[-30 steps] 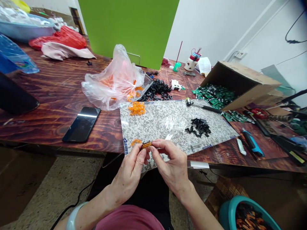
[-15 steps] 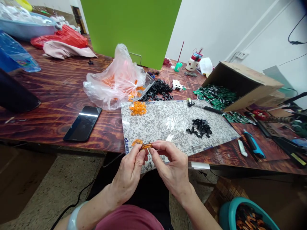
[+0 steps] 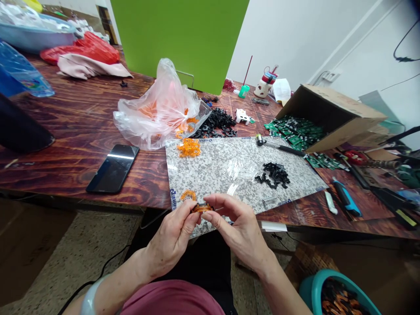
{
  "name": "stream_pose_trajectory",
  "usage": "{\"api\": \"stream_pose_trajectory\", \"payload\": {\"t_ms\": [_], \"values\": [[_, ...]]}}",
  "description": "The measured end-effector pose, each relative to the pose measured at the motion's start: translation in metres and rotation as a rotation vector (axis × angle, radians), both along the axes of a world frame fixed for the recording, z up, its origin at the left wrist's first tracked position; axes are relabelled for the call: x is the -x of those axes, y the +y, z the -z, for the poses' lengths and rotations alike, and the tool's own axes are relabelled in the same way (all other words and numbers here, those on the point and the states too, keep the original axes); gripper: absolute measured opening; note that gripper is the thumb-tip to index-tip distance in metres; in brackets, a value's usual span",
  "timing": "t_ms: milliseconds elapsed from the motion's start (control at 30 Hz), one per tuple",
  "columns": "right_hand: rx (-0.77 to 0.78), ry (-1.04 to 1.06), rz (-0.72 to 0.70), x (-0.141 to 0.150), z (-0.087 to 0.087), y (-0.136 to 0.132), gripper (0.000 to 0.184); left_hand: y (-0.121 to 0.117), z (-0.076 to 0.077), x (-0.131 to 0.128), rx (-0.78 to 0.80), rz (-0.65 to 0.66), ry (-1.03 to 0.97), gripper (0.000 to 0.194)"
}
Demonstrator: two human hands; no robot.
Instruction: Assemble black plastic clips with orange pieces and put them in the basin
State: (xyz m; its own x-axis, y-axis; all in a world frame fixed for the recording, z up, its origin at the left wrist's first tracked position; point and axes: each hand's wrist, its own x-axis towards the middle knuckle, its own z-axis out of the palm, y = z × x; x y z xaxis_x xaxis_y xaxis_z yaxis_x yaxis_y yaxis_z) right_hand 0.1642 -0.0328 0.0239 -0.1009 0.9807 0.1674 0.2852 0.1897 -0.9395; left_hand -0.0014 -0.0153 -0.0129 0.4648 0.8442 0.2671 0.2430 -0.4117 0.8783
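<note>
Both my hands are raised over the near edge of a speckled granite-pattern sheet [image 3: 210, 175]. My left hand [image 3: 172, 232] and my right hand [image 3: 234, 229] pinch a small amber-orange plastic part [image 3: 201, 208] between their fingertips, and the fingers hide part of it. Just beyond my left fingers, a loose orange piece [image 3: 187, 195] lies on the sheet. Farther up the sheet are a heap of orange pieces [image 3: 188, 148], scattered transparent pieces [image 3: 233, 168] and a heap of black plastic parts [image 3: 272, 175].
The sheet rests on a dark varnished wooden table [image 3: 68, 118], with a phone [image 3: 113, 169] to its left. A plastic bag [image 3: 160, 111] stands behind it. A tipped cardboard box [image 3: 331, 116] spills green boards at right. A teal basin [image 3: 334, 297] of parts sits below right.
Both hands have dropped slightly toward me, taking the orange part lower over the sheet. My right fingers have shifted their hold on it, and the view has moved very little.
</note>
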Motion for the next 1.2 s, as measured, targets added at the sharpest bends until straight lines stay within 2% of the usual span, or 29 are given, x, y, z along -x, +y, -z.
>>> {"api": "stream_pose_trajectory", "payload": {"t_ms": [167,467,767,967,1200], "values": [[0.031,0.023,-0.042,-0.001,0.002,-0.002,0.01,0.001,0.006,0.005,-0.138,0.07,0.009,0.016],[-0.084,-0.016,-0.037,-0.001,-0.001,-0.006,0.006,0.004,0.003,0.007,-0.241,0.151,-0.026,0.019],[-0.038,-0.005,-0.008,0.0,0.003,-0.009,0.008,0.003,-0.001,0.009,-0.217,0.169,-0.01,0.023],[-0.105,-0.078,-0.011,-0.001,0.001,-0.011,0.007,0.004,-0.005,0.011,-0.194,0.2,0.014,0.022],[-0.137,-0.101,-0.005,-0.001,0.0,-0.014,0.005,0.002,-0.007,0.011,-0.238,0.204,-0.007,0.019]]}}
